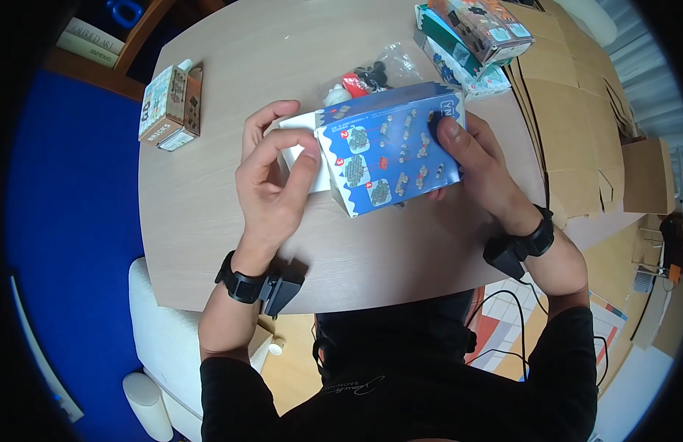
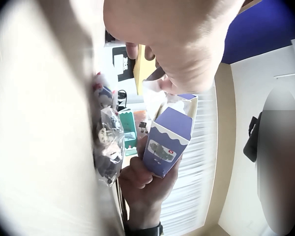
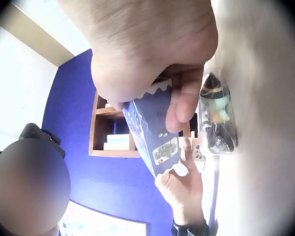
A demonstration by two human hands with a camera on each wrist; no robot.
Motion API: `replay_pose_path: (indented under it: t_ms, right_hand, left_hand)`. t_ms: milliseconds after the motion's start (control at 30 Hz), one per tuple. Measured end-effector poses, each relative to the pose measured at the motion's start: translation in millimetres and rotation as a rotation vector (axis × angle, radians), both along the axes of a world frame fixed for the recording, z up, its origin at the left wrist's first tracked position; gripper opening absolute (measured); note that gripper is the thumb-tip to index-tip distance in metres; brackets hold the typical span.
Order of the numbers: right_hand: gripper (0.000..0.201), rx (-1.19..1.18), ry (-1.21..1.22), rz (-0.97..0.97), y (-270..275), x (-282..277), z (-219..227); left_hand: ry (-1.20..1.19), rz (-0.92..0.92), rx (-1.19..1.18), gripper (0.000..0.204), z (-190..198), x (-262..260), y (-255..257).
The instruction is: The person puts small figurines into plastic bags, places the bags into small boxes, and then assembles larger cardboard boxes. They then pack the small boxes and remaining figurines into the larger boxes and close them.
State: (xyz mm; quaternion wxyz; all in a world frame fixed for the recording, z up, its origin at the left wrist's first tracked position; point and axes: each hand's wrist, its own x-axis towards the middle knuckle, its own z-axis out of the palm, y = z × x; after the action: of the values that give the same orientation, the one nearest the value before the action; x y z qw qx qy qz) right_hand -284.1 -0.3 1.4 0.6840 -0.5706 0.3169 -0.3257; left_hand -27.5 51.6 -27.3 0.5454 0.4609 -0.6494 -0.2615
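Note:
A blue cardboard toy-brick box (image 1: 411,169), printed with numbered building steps, is held tilted above the table by my right hand (image 1: 489,158). That thumb lies on the printed face and the fingers go round behind the box. My left hand (image 1: 271,180) is at the box's left end, thumb and forefinger pinching the white flap (image 1: 321,174) there. Its other fingers curl behind, partly hidden. Just past the box lies a clear plastic bag (image 1: 400,62) with red, white and black pieces, and the left wrist view shows the bag (image 2: 108,147) beside the box.
A small bricks box (image 1: 172,109) stands at the table's left. Stacked boxes (image 1: 478,37) sit at the far right corner. Large cardboard sheets (image 1: 577,110) lean along the right edge of the table (image 1: 208,243). Black cables (image 1: 520,317) hang near the right arm.

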Motion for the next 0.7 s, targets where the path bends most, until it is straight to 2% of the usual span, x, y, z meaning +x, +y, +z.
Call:
replay_pose_path:
  t_ms: [133, 233, 533, 700]
  right_hand:
    - [0.055, 0.001, 0.004, -0.025, 1, 0, 0]
    - [0.055, 0.026, 0.016, -0.034, 2, 0, 1]
    - [0.055, 0.0, 0.01, -0.045, 5, 2, 0]
    - [0.054, 0.024, -0.001, -0.032, 7, 2, 0]
  left_hand:
    - [0.157, -0.095, 0.1, 0.018, 6, -2, 2]
    - [0.043, -0.082, 0.055, 0.019, 5, -3, 1]
    - [0.122, -0.129, 0.132, 0.039, -5, -1, 5]
    - [0.105, -0.145, 0.207, 0.037, 0, -3, 7]
